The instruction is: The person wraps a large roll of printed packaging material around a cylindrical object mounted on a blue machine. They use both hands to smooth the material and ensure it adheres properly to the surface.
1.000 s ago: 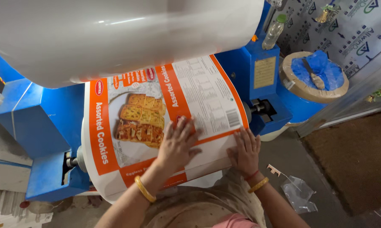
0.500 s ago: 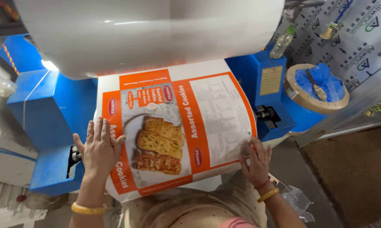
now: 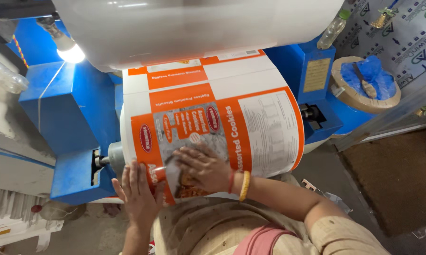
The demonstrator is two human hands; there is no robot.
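You are pressing both hands flat on the film roll (image 3: 208, 118), an orange and white printed web lying over the blue machine (image 3: 66, 118). Your left hand (image 3: 137, 189) is resting open at the roll's left edge, gripping nothing. Your right hand (image 3: 201, 166) is lying across the print, fingers spread; it seems to be grasping nothing, though the palm is hidden.

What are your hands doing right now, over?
Left hand flat on the printed film roll's left edge. Right hand pressed on its face, fingers spread. Nothing between hands and roll.
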